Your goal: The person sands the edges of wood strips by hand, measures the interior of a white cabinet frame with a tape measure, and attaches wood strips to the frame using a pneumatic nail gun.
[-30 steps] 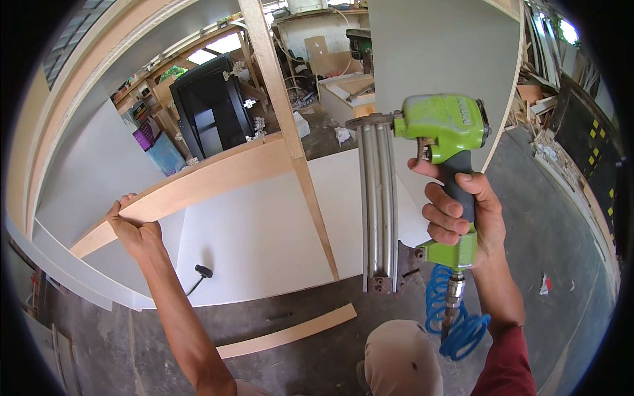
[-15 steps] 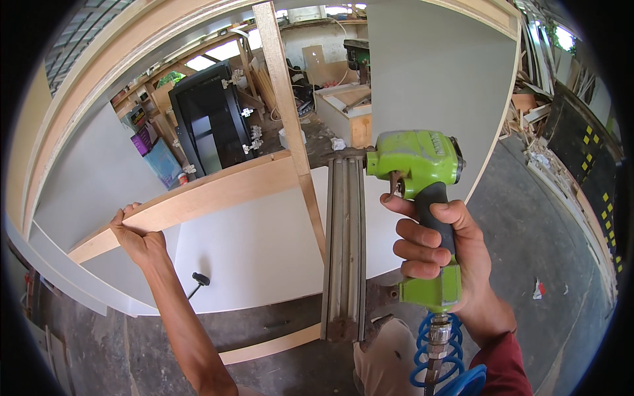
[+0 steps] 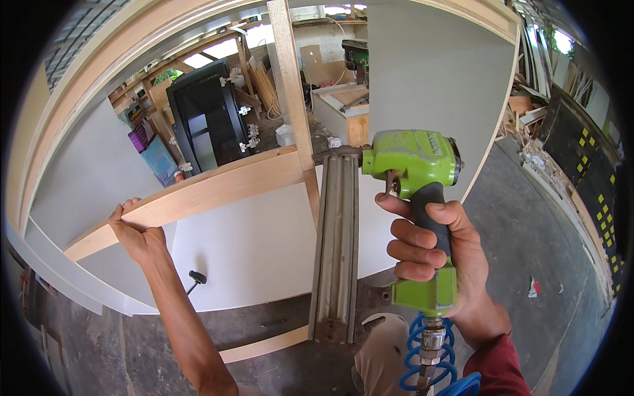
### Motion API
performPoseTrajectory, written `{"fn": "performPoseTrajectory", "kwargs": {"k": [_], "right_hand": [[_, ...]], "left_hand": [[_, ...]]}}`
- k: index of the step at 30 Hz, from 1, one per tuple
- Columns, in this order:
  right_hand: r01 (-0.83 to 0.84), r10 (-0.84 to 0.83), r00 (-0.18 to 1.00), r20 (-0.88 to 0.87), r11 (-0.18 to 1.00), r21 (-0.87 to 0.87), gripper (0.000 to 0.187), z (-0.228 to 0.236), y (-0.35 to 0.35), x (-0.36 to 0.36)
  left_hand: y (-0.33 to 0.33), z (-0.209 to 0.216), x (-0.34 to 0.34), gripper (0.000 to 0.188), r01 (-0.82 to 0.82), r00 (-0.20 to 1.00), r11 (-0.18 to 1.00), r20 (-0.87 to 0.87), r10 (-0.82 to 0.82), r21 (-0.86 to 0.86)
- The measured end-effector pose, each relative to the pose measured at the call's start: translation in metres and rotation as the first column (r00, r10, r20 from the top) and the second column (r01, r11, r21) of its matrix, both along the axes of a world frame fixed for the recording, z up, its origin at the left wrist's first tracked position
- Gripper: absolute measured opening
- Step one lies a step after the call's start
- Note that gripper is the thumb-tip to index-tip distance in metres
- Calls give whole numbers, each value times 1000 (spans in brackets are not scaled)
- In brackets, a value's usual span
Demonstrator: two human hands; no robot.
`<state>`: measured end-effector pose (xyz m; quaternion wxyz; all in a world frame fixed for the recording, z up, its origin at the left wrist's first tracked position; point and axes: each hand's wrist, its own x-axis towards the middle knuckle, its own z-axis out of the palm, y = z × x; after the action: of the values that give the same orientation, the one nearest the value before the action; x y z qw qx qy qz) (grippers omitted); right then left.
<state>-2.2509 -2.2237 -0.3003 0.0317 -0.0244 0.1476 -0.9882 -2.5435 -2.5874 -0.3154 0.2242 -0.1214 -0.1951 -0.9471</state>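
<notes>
I see my right hand [image 3: 439,254] clamped around the dark grip of a green nail gun [image 3: 413,162], fingers wrapped tight and the index finger lying up near the trigger. The gun stands upright in front of me, its nose pressed against the joint where a horizontal wooden rail [image 3: 205,191] meets an upright wooden post [image 3: 290,92]. Its long grey magazine [image 3: 335,251] hangs straight down from the nose, in front of the white panel [image 3: 251,244] below the rail. A blue coiled hose [image 3: 429,363] runs from the base of the handle, by my wrist and red sleeve [image 3: 498,366].

My left hand [image 3: 135,234] is out to the left, well apart from the gun, gripping the rail near its left end: fingers curled over the top edge, palm against the underside.

Rail and post belong to a large cabinet frame with grey panels [image 3: 436,72]. Through the opening above the rail I see a black cabinet [image 3: 208,122] and a cluttered workshop behind. On the concrete floor [image 3: 528,224] below, a loose strip of wood [image 3: 264,344] lies near the foot of the magazine, and a small black knob [image 3: 197,277] sits against the white panel beside my left forearm. Stacked boards and scraps line the right side.
</notes>
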Motion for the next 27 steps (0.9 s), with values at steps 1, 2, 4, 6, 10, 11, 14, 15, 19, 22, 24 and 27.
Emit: {"fn": "performPoseTrajectory", "kwargs": {"k": [1, 2, 4, 6, 10, 11, 14, 15, 19, 22, 24, 27], "right_hand": [[4, -4, 1000, 4, 1000, -1, 43, 1, -1, 1], [8, -8, 1000, 7, 1000, 3, 43, 1, -1, 1], [16, -16, 1000, 12, 1000, 11, 43, 1, -2, 1], [22, -22, 1000, 6, 1000, 10, 43, 1, -2, 0], [72, -72, 997, -3, 997, -36, 50, 1, -9, -2], [73, -74, 997, -4, 997, -35, 50, 2, -10, -1], [77, -78, 997, -6, 996, -36, 50, 3, -12, 0], [79, -79, 997, -5, 996, -38, 50, 2, -12, -1], [86, -87, 996, -5, 995, -47, 50, 2, -14, 0], [32, -32, 999, 2, 999, -22, 42, 3, -12, 1], [38, -37, 999, 9, 999, -29, 42, 3, -13, 1], [43, -43, 999, 15, 998, -35, 41, 4, -15, 1]], "left_hand": [[-1, 0, -1, 10, 10, 1000, 1000, -9, -10, 1], [1, 0, 1, 11, -5, 1000, 1000, 6, 5, -1], [6, 2, 4, 11, -34, 999, 999, 35, 34, -4], [1, -1, -1, 10, -4, 1000, 1000, -1, 4, -7], [9, 4, 5, 11, -37, 998, 999, 57, 36, 22], [8, 4, 5, 11, -26, 999, 999, 41, 25, 19], [5, 3, 3, 11, -3, 1000, 1000, 12, 3, 12], [5, 2, 4, 11, -3, 1000, 1000, 14, 3, 12], [6, 2, 3, 11, -12, 1000, 1000, 23, 11, 12], [3, 0, 0, 11, 0, 1000, 1000, 4, 0, 5], [4, 0, 0, 11, -3, 1000, 1000, 14, 3, 10], [3, -1, 0, 10, 1, 1000, 1000, 17, -1, 10]]}}
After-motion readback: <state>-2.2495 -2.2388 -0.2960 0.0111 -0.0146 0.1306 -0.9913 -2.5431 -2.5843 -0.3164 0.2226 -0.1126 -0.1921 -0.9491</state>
